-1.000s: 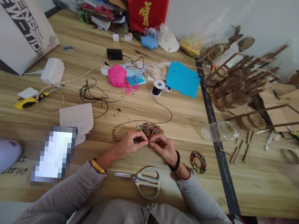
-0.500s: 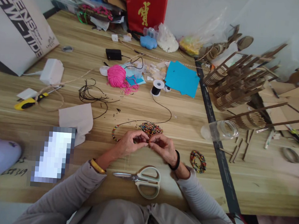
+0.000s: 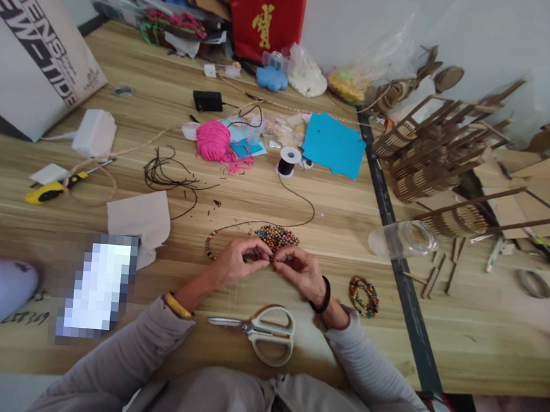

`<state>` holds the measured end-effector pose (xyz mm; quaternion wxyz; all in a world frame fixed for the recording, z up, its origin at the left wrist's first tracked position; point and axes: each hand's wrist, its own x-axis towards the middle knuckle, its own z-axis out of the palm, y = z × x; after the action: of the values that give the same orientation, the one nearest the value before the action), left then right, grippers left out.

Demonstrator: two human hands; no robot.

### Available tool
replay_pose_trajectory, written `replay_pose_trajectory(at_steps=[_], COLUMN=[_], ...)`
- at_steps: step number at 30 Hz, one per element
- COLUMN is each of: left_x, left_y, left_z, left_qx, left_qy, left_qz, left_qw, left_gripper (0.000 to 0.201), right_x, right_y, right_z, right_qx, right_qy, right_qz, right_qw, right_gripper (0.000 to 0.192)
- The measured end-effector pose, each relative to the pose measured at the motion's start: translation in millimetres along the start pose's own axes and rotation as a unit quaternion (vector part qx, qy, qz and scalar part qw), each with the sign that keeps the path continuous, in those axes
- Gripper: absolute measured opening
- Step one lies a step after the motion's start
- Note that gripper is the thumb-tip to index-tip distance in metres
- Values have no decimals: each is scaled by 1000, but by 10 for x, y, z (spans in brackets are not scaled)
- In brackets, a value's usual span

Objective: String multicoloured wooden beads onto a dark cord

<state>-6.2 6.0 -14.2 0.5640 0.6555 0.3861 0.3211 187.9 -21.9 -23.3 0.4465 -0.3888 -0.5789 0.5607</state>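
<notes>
My left hand [image 3: 238, 263] and right hand [image 3: 298, 270] meeting fingertip to fingertip on the table [image 3: 304, 195], both pinching a beaded cord [image 3: 211, 244] curling leftward, just before the bead pile [image 3: 276, 236], scissors [image 3: 260, 332] lying nearer me, finished bracelet [image 3: 364, 297] sitting right.

A single head-worn camera looks forward and down at the wooden worktop [image 3: 303, 208] from close above its near edge, the scissors [image 3: 260, 335] just below the view's centre and the wall beyond them.
</notes>
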Motion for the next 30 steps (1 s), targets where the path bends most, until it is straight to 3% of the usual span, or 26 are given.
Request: replay_pose_trajectory(at_steps=[20,24,30], left_x=[0,-3,-35], left_y=[-31,29,107], left_z=[19,-4,-64], left_qx=[-9,1,-18], left_qy=[-5,10,92], left_qz=[3,33,73], left_qw=[1000,999,993], left_gripper=[13,13,18], right_x=[-9,5,2], right_y=[-44,-96,-208], right_z=[12,6,35], right_qx=[-62,-115,-239], right_qy=[-5,-9,8], right_qz=[-22,-69,-165], right_qw=[998,991,957], right_gripper=[15,10,6])
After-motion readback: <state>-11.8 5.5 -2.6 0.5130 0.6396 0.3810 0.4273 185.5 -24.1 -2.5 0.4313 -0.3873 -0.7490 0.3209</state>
